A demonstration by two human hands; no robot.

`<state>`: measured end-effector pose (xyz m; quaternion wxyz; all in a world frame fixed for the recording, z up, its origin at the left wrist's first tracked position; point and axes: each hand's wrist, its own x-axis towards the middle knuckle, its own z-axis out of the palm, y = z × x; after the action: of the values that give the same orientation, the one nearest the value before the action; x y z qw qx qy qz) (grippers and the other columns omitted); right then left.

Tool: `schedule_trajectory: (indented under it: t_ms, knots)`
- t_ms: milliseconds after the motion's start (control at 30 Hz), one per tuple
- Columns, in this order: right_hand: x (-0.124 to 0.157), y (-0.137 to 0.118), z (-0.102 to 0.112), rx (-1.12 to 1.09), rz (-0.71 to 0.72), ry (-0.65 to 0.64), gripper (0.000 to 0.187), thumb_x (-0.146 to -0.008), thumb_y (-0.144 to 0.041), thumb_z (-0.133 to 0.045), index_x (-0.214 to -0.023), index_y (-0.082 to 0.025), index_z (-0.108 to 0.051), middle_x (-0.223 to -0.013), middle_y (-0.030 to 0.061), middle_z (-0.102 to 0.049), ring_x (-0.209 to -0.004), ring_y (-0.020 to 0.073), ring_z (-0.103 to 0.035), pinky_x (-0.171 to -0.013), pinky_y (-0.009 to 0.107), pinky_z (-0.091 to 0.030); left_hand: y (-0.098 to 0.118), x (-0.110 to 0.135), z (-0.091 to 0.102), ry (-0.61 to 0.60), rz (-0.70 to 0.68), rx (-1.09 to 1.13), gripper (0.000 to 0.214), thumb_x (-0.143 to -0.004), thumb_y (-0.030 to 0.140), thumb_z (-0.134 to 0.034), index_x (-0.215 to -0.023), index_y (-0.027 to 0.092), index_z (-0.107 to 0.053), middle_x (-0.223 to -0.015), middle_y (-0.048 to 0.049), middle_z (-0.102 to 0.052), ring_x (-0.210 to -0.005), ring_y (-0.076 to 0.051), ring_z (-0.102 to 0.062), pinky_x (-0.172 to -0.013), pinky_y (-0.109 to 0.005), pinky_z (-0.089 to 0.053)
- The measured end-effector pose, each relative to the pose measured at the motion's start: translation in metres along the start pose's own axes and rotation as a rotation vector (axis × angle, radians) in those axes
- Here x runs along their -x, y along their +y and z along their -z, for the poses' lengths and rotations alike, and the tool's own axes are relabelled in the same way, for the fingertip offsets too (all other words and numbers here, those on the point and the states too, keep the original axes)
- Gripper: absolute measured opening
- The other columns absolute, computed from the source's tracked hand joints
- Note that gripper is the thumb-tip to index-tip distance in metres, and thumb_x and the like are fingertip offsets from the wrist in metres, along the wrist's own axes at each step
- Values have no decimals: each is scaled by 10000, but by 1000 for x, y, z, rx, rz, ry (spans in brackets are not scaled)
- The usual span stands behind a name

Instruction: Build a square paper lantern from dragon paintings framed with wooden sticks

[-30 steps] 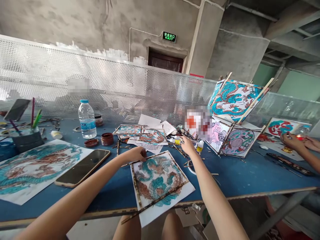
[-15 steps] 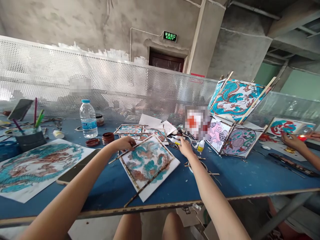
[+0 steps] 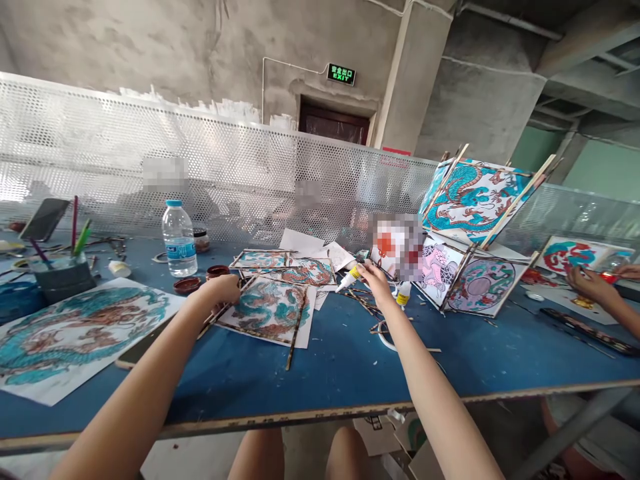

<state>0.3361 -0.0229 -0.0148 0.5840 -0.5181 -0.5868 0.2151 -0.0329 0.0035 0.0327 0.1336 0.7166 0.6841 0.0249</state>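
Note:
My left hand (image 3: pixel 220 291) is closed on the near-left corner of a painted dragon panel (image 3: pixel 270 311) with thin bamboo sticks along its edges. The panel lies on the blue table (image 3: pixel 350 360), beside more painted panels (image 3: pixel 295 269). My right hand (image 3: pixel 373 280) is closed on a small white glue tube with a yellow collar (image 3: pixel 348 278), its nozzle pointing left toward the panels. A second small glue bottle (image 3: pixel 403 293) stands just right of this hand, among loose bamboo sticks.
A water bottle (image 3: pixel 179 238), brown paint pots (image 3: pixel 216 272), a cup of brushes (image 3: pixel 63 273), a large dragon painting (image 3: pixel 70 333) and a phone lie at left. Assembled lantern frames (image 3: pixel 470 220) stand at right. Another person's hands (image 3: pixel 595 285) work at far right. A perforated metal screen (image 3: pixel 200 180) backs the table.
My left hand has slid the dragon panel away from the table's front edge, back and left toward the other panels. My right hand has picked the glue tube up off the table.

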Motion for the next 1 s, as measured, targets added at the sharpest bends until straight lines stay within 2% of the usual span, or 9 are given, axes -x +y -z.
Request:
schedule_trajectory:
  t_ms: [133,233,367,467,567,633,733,867,1000]
  knots:
    - [6,-11,-3,-63,-34,7,407,-675,-573,-573,-789,-183,-560,-746,4,-576,-695,141,-525,-591,227,-409,2,8,1,-168,95,41,358,-643,87,-565,-997,52,-607,-464,-81,-594,-452,-216,-595,-428,-288,-477]
    - [7,-14,-5,-39,-81,35,400,-655,-584,-584,-738,-198,-520,-671,-16,-545,-615,129,-497,-554,228,-390,3,12,3,-209,110,51,377,-683,115,-551,-1055,54,-576,-529,-98,-626,-447,-189,-589,-440,-271,-472]
    - [7,-6,-4,75,-183,91,391,-686,-584,-541,-743,-198,-501,-596,-11,-526,-560,153,-503,-544,263,-393,4,16,8,-156,80,26,364,-735,203,-502,-1078,98,-568,-773,-149,-675,-508,-186,-611,-468,-275,-478]
    - [8,-2,-1,191,-211,165,407,-645,-458,-626,-917,-176,-516,-838,70,-602,-804,241,-569,-703,337,-425,6,18,13,-44,54,-38,380,-749,258,-458,-1071,89,-568,-987,-204,-645,-644,-235,-639,-529,-311,-490]
    - [9,-8,11,395,-130,312,609,-593,-277,-676,-1140,-159,-436,-1193,159,-490,-1137,319,-425,-915,407,-335,10,19,15,88,9,-109,393,-746,284,-439,-1056,81,-568,-1123,-212,-594,-861,-297,-616,-649,-350,-490]
    - [8,-15,27,588,-58,499,647,-636,-240,-632,-1219,-138,-372,-1276,180,-416,-1210,324,-353,-974,417,-286,13,18,15,142,-28,-141,399,-743,284,-430,-1063,87,-565,-1132,-202,-595,-947,-310,-587,-709,-358,-475]
    - [6,-16,60,738,-212,747,692,-696,-235,-564,-1303,-121,-254,-1329,193,-356,-1239,304,-337,-992,403,-285,17,16,10,179,-91,-177,409,-754,286,-407,-1085,101,-561,-1127,-184,-606,-990,-294,-577,-746,-339,-460]
    - [6,5,97,691,-575,635,769,-631,-279,-646,-1290,-93,-294,-1266,256,-429,-1197,362,-397,-936,457,-347,18,10,0,178,-163,-228,399,-749,297,-415,-1061,117,-587,-1126,-158,-618,-1011,-288,-577,-776,-323,-449]
    - [2,31,104,630,-650,397,717,-546,-355,-725,-1166,-99,-470,-1097,213,-582,-1041,342,-541,-822,427,-433,16,4,-7,160,-200,-260,386,-753,319,-412,-1041,150,-604,-1115,-120,-635,-1011,-265,-585,-783,-297,-449]
